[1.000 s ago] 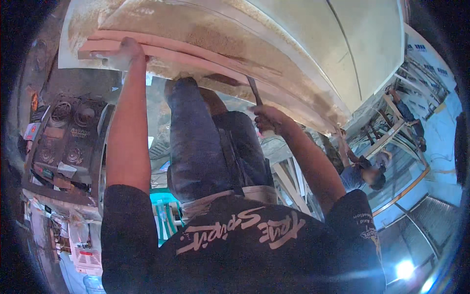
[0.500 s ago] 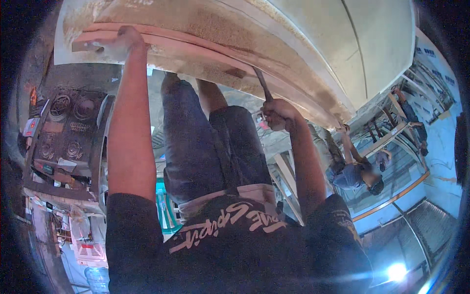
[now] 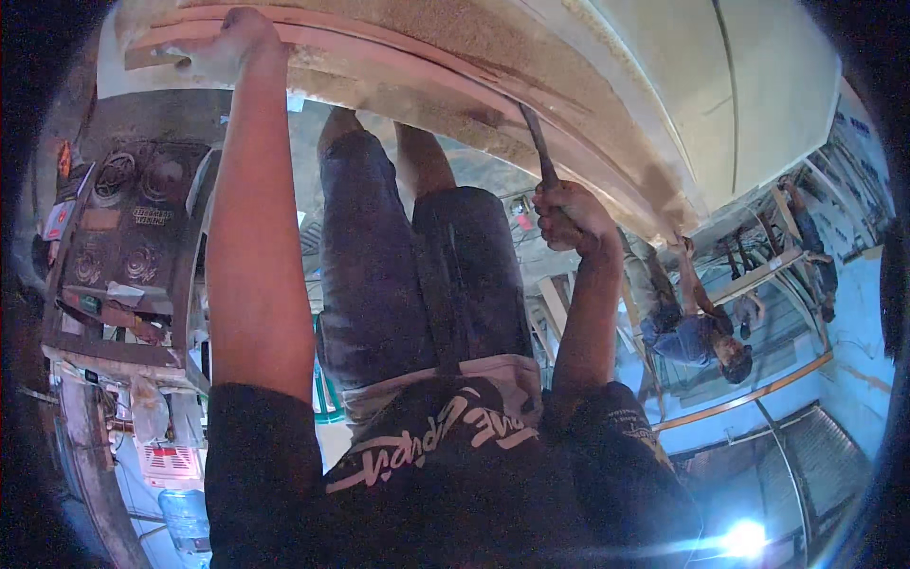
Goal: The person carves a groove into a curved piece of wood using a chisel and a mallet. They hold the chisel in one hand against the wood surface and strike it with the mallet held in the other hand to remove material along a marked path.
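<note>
A long, curved wooden strip [image 3: 389, 59] runs along the edge of a large, pale, dusty panel [image 3: 777, 90]. At its left end my left hand [image 3: 248, 43] is closed over the strip, arm stretched out. My right hand [image 3: 575, 216] grips the lower end of a dark, narrow, bar-like tool [image 3: 537, 142]. The tool's upper end meets the strip's near edge; its tip is hard to make out. Brown dust, like sawdust, coats the wood [image 3: 455, 38] beside the strip.
To the right, another person [image 3: 697, 337] has a hand [image 3: 682, 248] at the far end of the work. A dark box with round speaker-like parts [image 3: 123, 218] stands at left, above a pink-red crate [image 3: 171, 462] and a blue water jug [image 3: 185, 517]. Timber frames [image 3: 782, 266] stand at right.
The panel and strip sit higher in view, and my left hand with them. My right hand and the tool appear further right, the hand slightly lower. Both grips stay closed.
</note>
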`<move>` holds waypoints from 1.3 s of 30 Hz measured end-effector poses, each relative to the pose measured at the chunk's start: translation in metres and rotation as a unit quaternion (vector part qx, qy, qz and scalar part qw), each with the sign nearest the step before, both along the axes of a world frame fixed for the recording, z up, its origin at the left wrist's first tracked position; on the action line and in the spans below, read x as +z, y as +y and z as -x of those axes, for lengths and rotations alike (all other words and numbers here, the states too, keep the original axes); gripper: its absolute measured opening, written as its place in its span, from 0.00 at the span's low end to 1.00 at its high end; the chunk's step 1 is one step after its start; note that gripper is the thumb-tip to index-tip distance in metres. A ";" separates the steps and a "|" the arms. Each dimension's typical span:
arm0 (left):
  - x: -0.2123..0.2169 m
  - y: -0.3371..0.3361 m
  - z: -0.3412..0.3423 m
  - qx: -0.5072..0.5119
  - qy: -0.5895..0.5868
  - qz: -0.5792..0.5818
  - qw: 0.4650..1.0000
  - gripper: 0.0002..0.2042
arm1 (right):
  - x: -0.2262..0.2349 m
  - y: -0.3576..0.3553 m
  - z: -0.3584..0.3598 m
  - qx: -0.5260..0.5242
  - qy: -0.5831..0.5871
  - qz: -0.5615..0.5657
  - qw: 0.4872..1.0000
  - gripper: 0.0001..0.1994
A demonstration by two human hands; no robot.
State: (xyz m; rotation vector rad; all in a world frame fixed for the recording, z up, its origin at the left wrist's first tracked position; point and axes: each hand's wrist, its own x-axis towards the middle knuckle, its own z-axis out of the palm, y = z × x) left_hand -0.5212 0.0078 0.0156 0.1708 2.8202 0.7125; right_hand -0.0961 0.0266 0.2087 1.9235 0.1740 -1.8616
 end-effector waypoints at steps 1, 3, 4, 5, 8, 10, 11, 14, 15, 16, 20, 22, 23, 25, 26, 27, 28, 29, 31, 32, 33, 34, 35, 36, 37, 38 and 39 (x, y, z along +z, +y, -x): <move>-0.001 -0.003 0.000 0.000 0.002 0.000 1.000 0.52 | 0.001 -0.003 0.003 0.001 0.001 0.002 1.000 0.07; 0.001 -0.006 -0.001 -0.003 0.005 -0.001 1.000 0.52 | 0.008 -0.013 0.009 -0.014 -0.015 -0.048 0.999 0.08; 0.000 -0.005 0.000 -0.004 0.011 -0.009 1.000 0.52 | 0.004 -0.014 0.005 -0.013 -0.014 -0.045 0.999 0.08; -0.001 -0.001 -0.002 -0.005 0.012 -0.011 1.000 0.52 | 0.000 -0.013 -0.001 -0.017 -0.004 -0.032 0.999 0.08; 0.004 0.002 -0.002 -0.006 0.017 -0.022 1.000 0.53 | -0.015 -0.025 -0.004 0.157 0.030 -0.097 0.982 0.08; 0.006 0.012 -0.003 -0.011 0.018 -0.032 0.999 0.53 | -0.021 -0.032 0.022 0.325 0.052 -0.168 0.929 0.08; 0.004 0.024 -0.012 -0.011 0.016 -0.039 0.999 0.53 | -0.029 -0.013 0.048 0.131 0.060 -0.230 0.963 0.08; -0.008 0.034 -0.017 -0.012 0.002 -0.059 0.998 0.54 | -0.014 0.010 0.075 -0.088 0.089 -0.255 0.959 0.06; -0.008 0.026 -0.001 -0.004 0.021 -0.058 0.998 0.54 | -0.008 0.006 0.081 -0.060 0.015 -0.227 0.972 0.07; -0.014 0.028 -0.005 0.014 0.004 -0.065 0.998 0.54 | -0.002 0.011 0.070 -0.023 -0.094 -0.203 0.974 0.07; -0.007 0.026 0.012 0.030 -0.014 -0.091 0.995 0.55 | -0.008 -0.002 0.023 -0.092 -0.039 -0.205 0.974 0.08; -0.010 0.023 0.000 0.062 -0.054 -0.130 0.988 0.55 | -0.014 -0.014 0.002 0.037 -0.063 -0.203 0.976 0.07; -0.004 0.020 0.005 0.078 -0.064 -0.150 0.984 0.55 | -0.007 -0.013 0.004 -0.008 -0.029 -0.182 0.983 0.10; 0.008 0.014 0.002 0.101 -0.095 -0.207 0.968 0.56 | 0.011 0.011 0.018 0.010 -0.040 -0.137 0.990 0.12; 0.011 0.015 0.000 0.113 -0.120 -0.244 0.956 0.56 | 0.019 0.020 0.025 0.031 -0.051 -0.097 0.994 0.14; 0.011 0.011 -0.008 0.125 -0.150 -0.274 0.942 0.56 | 0.020 0.027 0.017 0.049 -0.025 -0.075 0.996 0.16; 0.010 0.009 -0.018 0.131 -0.179 -0.292 0.930 0.56 | 0.022 0.034 0.013 0.047 -0.037 -0.078 0.995 0.16; 0.007 0.005 -0.012 0.129 -0.176 -0.293 0.931 0.56 | 0.023 0.046 0.020 0.099 -0.012 -0.037 0.994 0.16; -0.023 -0.015 0.010 0.018 0.052 -0.041 0.998 0.57 | 0.032 0.061 0.048 0.179 0.021 0.019 0.983 0.18; -0.057 -0.040 0.039 -0.012 0.096 -0.026 0.995 0.56 | 0.031 0.054 0.062 0.180 0.034 0.019 0.983 0.18; -0.080 -0.068 0.079 -0.038 0.150 -0.008 0.988 0.55 | 0.025 0.054 0.078 0.182 0.081 0.042 0.979 0.19; -0.088 -0.098 0.144 -0.067 0.223 0.014 0.972 0.55 | 0.021 0.055 0.100 0.180 0.147 0.063 0.971 0.21; -0.081 -0.044 0.022 0.048 0.114 0.001 0.992 0.52 | 0.022 0.058 0.076 0.180 0.072 0.067 0.979 0.21; -0.011 0.017 -0.038 0.166 0.055 -0.006 0.985 0.49 | 0.023 0.062 0.078 0.160 0.034 0.075 0.984 0.21; 0.012 0.033 -0.063 0.164 0.035 -0.008 0.986 0.49 | 0.024 0.067 0.077 0.139 -0.003 0.085 0.987 0.21; 0.046 0.038 -0.044 0.220 -0.010 -0.042 0.975 0.44 | 0.027 0.072 0.095 0.146 0.014 0.078 0.986 0.21; 0.061 0.039 -0.031 0.271 -0.060 -0.072 0.958 0.40 | 0.026 0.076 0.107 0.145 0.017 0.091 0.985 0.20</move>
